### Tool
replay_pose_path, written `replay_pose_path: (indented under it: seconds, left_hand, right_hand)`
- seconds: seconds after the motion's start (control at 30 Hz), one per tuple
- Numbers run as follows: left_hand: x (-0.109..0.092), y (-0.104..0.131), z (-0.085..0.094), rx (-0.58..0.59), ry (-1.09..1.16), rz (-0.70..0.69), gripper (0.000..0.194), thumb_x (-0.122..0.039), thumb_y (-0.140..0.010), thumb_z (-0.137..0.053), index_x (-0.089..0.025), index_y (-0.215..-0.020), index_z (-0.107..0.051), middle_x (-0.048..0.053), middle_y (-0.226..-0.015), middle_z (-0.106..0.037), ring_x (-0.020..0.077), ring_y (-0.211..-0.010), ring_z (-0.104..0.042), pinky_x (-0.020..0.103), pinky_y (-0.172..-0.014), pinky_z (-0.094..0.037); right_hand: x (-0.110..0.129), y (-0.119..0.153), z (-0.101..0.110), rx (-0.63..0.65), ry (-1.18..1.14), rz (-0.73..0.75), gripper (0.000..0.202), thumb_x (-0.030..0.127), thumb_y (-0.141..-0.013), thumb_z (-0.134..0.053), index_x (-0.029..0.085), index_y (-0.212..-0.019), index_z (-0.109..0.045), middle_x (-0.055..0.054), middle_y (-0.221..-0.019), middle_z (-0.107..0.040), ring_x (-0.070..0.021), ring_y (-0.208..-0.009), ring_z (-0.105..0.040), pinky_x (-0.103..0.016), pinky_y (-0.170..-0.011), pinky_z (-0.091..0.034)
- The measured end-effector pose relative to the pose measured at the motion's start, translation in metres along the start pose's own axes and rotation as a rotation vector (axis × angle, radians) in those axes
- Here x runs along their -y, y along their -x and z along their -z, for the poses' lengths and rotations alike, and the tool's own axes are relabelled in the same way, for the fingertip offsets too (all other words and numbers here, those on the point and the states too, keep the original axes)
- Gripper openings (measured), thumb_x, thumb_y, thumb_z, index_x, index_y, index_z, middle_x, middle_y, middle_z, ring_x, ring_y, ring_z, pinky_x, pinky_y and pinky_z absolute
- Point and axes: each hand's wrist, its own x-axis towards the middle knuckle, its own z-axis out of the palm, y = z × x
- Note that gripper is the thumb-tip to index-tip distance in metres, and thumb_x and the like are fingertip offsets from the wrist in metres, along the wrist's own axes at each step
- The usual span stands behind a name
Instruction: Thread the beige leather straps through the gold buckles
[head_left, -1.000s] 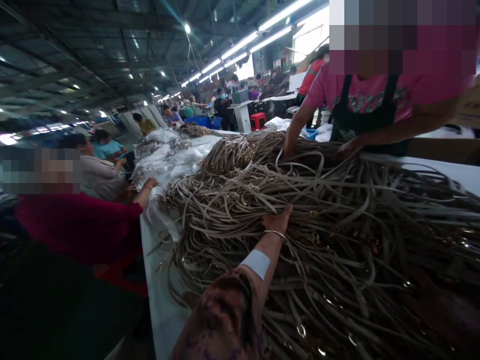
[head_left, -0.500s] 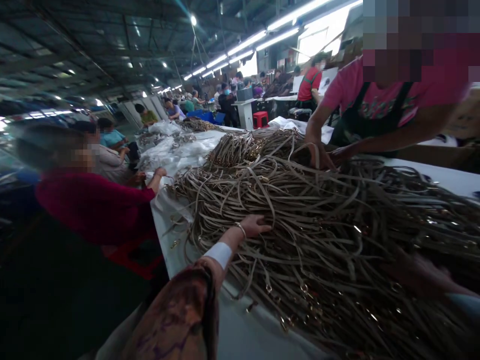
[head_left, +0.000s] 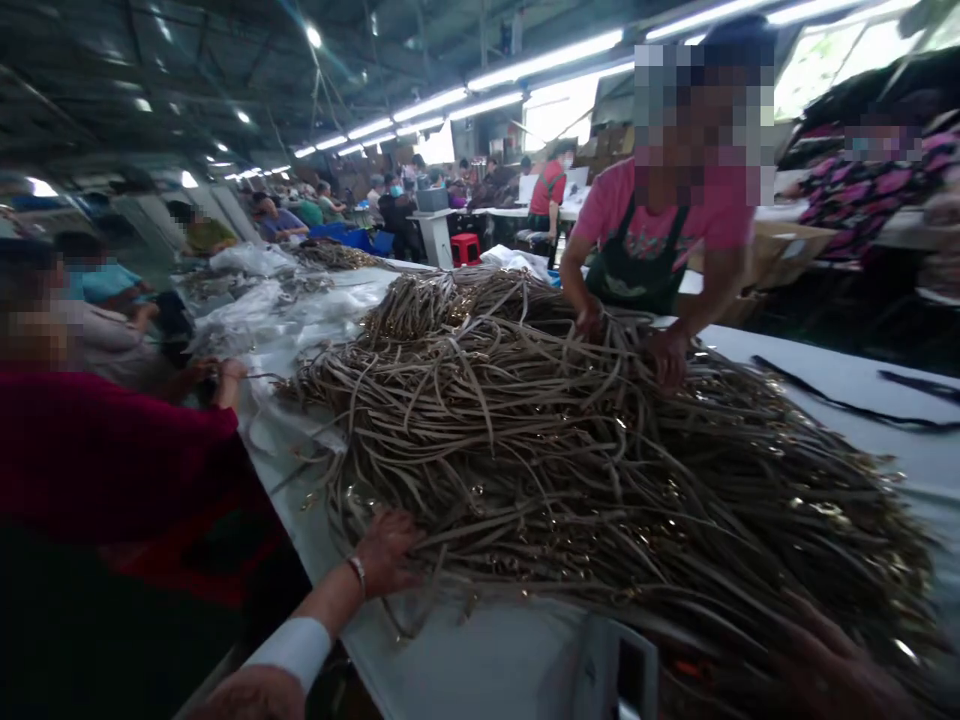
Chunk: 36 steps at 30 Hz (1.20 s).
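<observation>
A big heap of thin grey-brown straps (head_left: 480, 430) with gold-coloured metal clasps covers much of the white table (head_left: 480, 650). At its near left edge lies my left hand (head_left: 388, 552), fingers spread against the outer straps and not closed round any. A bracelet and a white cuff show on that arm. Low on the right, my right hand (head_left: 832, 650) is at the heap's near side, dark and smeared, so its fingers cannot be read. Between my hands, at the table's front, is a grey box-like device (head_left: 619, 665), partly cut off.
Across the heap, a co-worker in a pink shirt and dark apron (head_left: 637, 260) has both hands in the straps. Another person in dark red (head_left: 112, 450) sits at the left edge. Clear plastic bags (head_left: 255, 300) lie farther back. Black straps (head_left: 840, 395) lie at right.
The view has swung right. My left hand has moved from on top of the straps to their near left edge. The co-worker's hands have moved apart, and the grey device has come into view.
</observation>
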Motion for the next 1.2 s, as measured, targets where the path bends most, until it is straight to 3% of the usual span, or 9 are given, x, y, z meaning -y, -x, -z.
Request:
replay_pose_path:
  seconds: [0.17, 0.3, 0.4, 0.47, 0.63, 0.77, 0.97, 1.07, 1.2]
  left_hand:
    - [0.0, -0.004, -0.013, -0.042, -0.094, 0.046, 0.056, -0.047, -0.074, -0.068, -0.027, -0.126, -0.064, 0.011, -0.134, -0.063, 0.0346, -0.134, -0.046, 0.058, -0.116, -0.018]
    - [-0.049, -0.03, -0.024, -0.429, -0.045, -0.015, 0.052, -0.051, -0.086, -0.054, -0.011, -0.117, -0.065, 0.021, -0.122, -0.065, 0.035, -0.118, -0.058, 0.053, -0.106, -0.041]
    - [-0.137, -0.023, -0.022, -0.659, 0.166, -0.181, 0.041, -0.044, -0.091, -0.051, -0.015, -0.117, -0.061, 0.018, -0.112, -0.067, 0.031, -0.105, -0.065, 0.047, -0.094, -0.053]
    - [-0.215, -0.006, -0.016, -0.638, 0.3, -0.33, 0.031, -0.038, -0.092, -0.054, -0.021, -0.117, -0.06, 0.012, -0.111, -0.069, 0.0268, -0.1, -0.068, 0.041, -0.087, -0.058]
    - [-0.407, 0.0, -0.012, -0.318, 0.458, -0.551, 0.028, -0.029, -0.09, -0.059, -0.022, -0.117, -0.063, 0.011, -0.113, -0.069, 0.0243, -0.106, -0.066, 0.038, -0.091, -0.058]
    - [-0.496, -0.05, -0.016, -0.184, 0.227, -0.484, 0.048, -0.037, -0.087, -0.061, -0.015, -0.129, -0.059, 0.016, -0.133, -0.06, 0.0266, -0.127, -0.053, 0.04, -0.11, -0.044]
    - [-0.557, -0.117, -0.035, -0.111, -0.028, -0.352, 0.089, -0.045, -0.07, -0.073, -0.019, -0.148, -0.039, 0.015, -0.159, -0.031, 0.036, -0.147, -0.023, 0.054, -0.117, -0.025]
    - [-0.576, -0.139, -0.048, -0.073, -0.117, -0.353, 0.113, -0.051, -0.055, -0.081, -0.024, -0.153, -0.03, 0.015, -0.164, -0.016, 0.04, -0.15, -0.01, 0.063, -0.116, -0.015]
    - [-0.59, -0.172, -0.05, -0.057, -0.22, -0.417, 0.137, -0.051, -0.038, -0.088, -0.029, -0.155, -0.019, 0.015, -0.166, -0.002, 0.0395, -0.151, 0.002, 0.063, -0.116, 0.001]
  right_hand:
    - [-0.008, 0.103, 0.062, 0.129, 0.04, -0.204, 0.039, 0.045, -0.083, -0.053, 0.02, -0.102, -0.076, -0.015, -0.128, -0.066, -0.0338, -0.107, -0.069, -0.048, -0.09, -0.059]
    - [0.016, 0.139, 0.103, 0.208, 0.029, -0.358, 0.039, 0.037, -0.086, -0.05, 0.016, -0.108, -0.073, -0.017, -0.121, -0.069, -0.0303, -0.111, -0.067, -0.046, -0.099, -0.054]
    - [0.028, 0.148, 0.114, 0.239, -0.044, -0.358, 0.035, 0.03, -0.085, -0.051, 0.016, -0.109, -0.073, -0.017, -0.12, -0.07, -0.0299, -0.111, -0.067, -0.046, -0.098, -0.054]
    - [0.031, 0.15, 0.116, 0.271, -0.078, -0.332, 0.033, 0.025, -0.085, -0.052, 0.017, -0.11, -0.072, -0.016, -0.122, -0.069, -0.0289, -0.11, -0.067, -0.046, -0.098, -0.054]
    - [0.031, 0.156, 0.119, 0.345, -0.138, -0.211, 0.043, 0.014, -0.079, -0.054, 0.019, -0.12, -0.067, -0.015, -0.13, -0.063, -0.0281, -0.117, -0.061, -0.044, -0.1, -0.051]
    - [0.005, 0.167, 0.138, 0.301, -0.131, -0.11, 0.055, 0.013, -0.075, -0.057, 0.02, -0.129, -0.061, -0.014, -0.139, -0.057, -0.0296, -0.126, -0.053, -0.046, -0.106, -0.043]
    - [-0.076, 0.154, 0.17, 0.357, 0.079, -0.391, 0.083, 0.033, -0.077, -0.065, 0.017, -0.152, -0.033, -0.02, -0.16, -0.024, -0.039, -0.148, -0.016, -0.057, -0.115, -0.019]
    - [-0.104, 0.127, 0.162, 0.45, 0.083, -0.43, 0.107, 0.048, -0.067, -0.074, 0.018, -0.156, -0.022, -0.022, -0.163, -0.011, -0.0432, -0.149, -0.003, -0.062, -0.114, -0.007]
    - [-0.119, 0.094, 0.137, 0.49, 0.029, -0.308, 0.131, 0.054, -0.05, -0.085, 0.024, -0.157, -0.016, -0.022, -0.162, -0.012, -0.0453, -0.148, -0.003, -0.062, -0.114, 0.0]
